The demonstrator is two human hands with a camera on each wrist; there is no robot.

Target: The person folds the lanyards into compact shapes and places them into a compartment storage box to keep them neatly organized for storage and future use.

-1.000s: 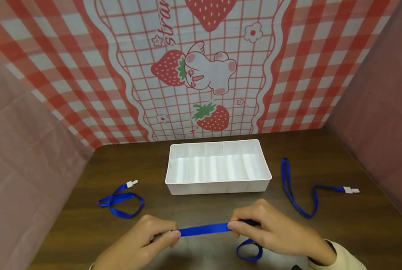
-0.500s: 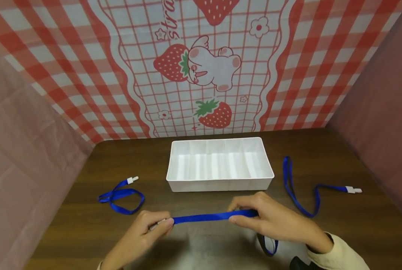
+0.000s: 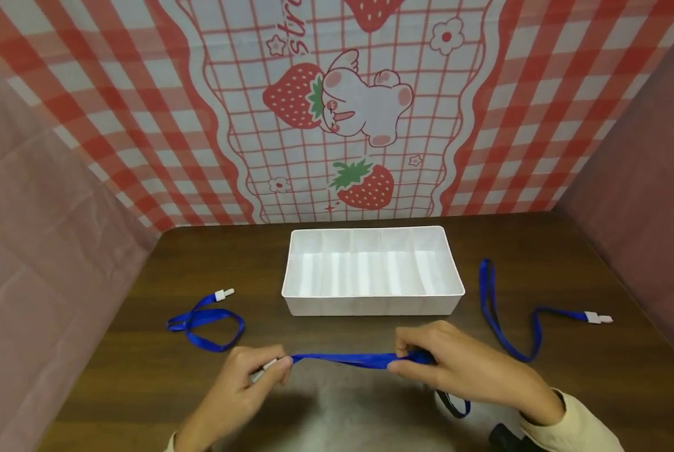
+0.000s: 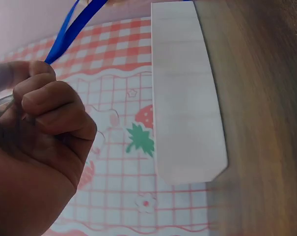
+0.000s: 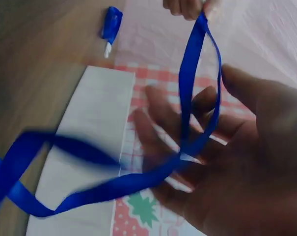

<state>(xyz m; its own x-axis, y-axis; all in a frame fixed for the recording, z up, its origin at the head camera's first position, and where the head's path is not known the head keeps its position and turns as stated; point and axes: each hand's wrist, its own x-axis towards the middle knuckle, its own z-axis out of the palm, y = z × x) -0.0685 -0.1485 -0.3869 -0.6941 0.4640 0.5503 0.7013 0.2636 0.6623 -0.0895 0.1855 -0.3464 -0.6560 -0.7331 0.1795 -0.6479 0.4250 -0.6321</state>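
Both hands have a blue lanyard (image 3: 365,360) stretched between them above the front of the table. My left hand (image 3: 246,383) pinches its end, and a white clip shows between the thumb and fingers. In the left wrist view the fingers of this hand (image 4: 50,113) are curled tightly. My right hand (image 3: 455,361) has the strap loosely between its thumb and fingers. In the right wrist view the blue strap (image 5: 187,73) runs down across the loosely bent fingers, and its slack hangs off to the left. Below this hand a loop dangles in the head view.
A white divided box (image 3: 373,304) stands at the back middle of the wooden table (image 3: 116,376). Left of it lies a coiled blue lanyard (image 3: 206,320); right of it lies a looser one (image 3: 509,333), each with a white clip. Behind hangs a checked strawberry cloth (image 3: 337,125).
Both hands have risen slightly in the head view with the lanyard. The strap between them has gone from flat and taut to twisted and a little slacker. The hanging loop has shifted right.
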